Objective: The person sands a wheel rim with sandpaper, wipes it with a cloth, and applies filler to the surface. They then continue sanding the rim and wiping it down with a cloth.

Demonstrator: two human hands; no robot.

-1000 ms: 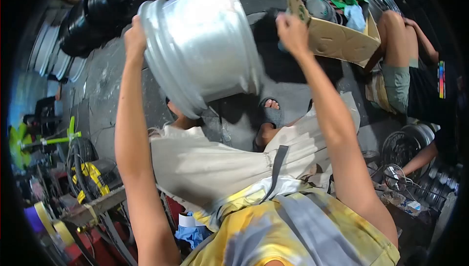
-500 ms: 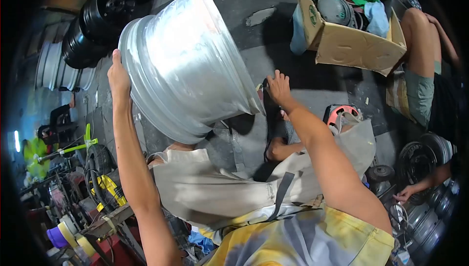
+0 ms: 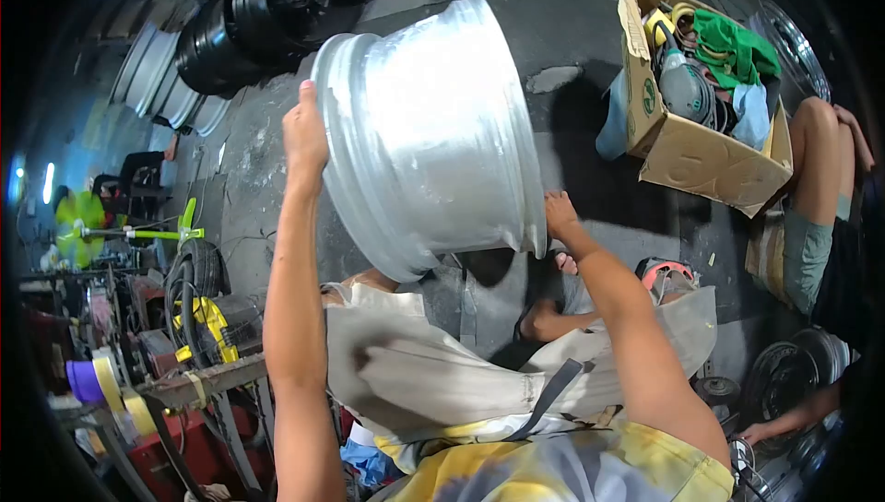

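A bare silver wheel rim [image 3: 442,133] is tilted on its side in front of me, above my lap. My left hand [image 3: 306,138] is closed on its left flange, thumb pointing up along the edge. At the lower right flange my right hand [image 3: 560,214] has its fingers curled against the edge; the fingertips are partly hidden by the rim. A light grey apron [image 3: 406,354] covers my legs below the rim.
A cardboard box [image 3: 710,165] holding a sander [image 3: 687,87] and a green cloth [image 3: 728,46] stands at right, near another person's knee [image 3: 816,129]. Black rims [image 3: 267,13] lie upper left. At lower left are a metal frame [image 3: 207,382], tape rolls and a green fan [image 3: 81,225].
The view has swung, so the surroundings sit further right. My right hand has come from beside the rim onto its right flange. My left hand keeps its hold.
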